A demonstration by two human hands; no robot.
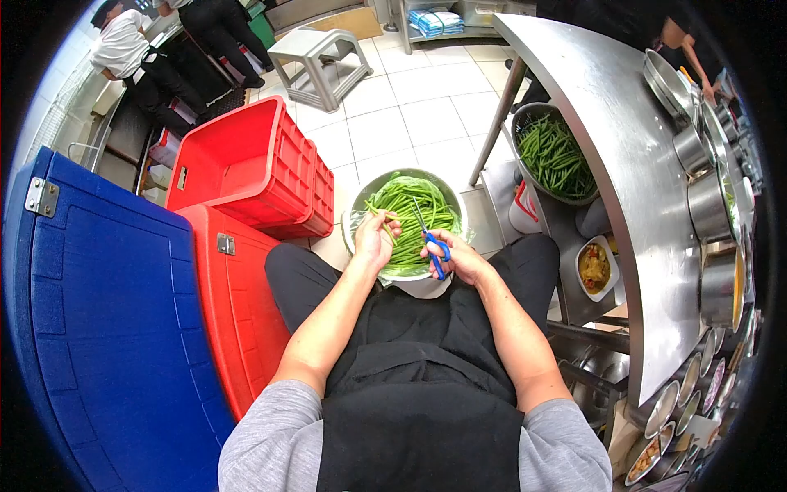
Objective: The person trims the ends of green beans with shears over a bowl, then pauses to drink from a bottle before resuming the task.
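Observation:
Between my knees stands a wide metal bowl (456,195) lined with a clear plastic bag and heaped with long green beans (410,201). Over its left side my left hand (375,239) is closed, its fingers pinching green beans. My right hand (457,256) grips blue-handled scissors (438,250) above the bowl's right side. The scissor blades point up and away from me over the beans, and they look nearly together. Part of the bowl's near rim is hidden behind my hands.
Red crates (238,156) and red and blue cool boxes (123,328) flank my left. A steel table (623,164) stands right, with a colander of green beans (553,156) and a food tub (597,267) beneath. Ahead is a grey stool (316,53); people work at the far left.

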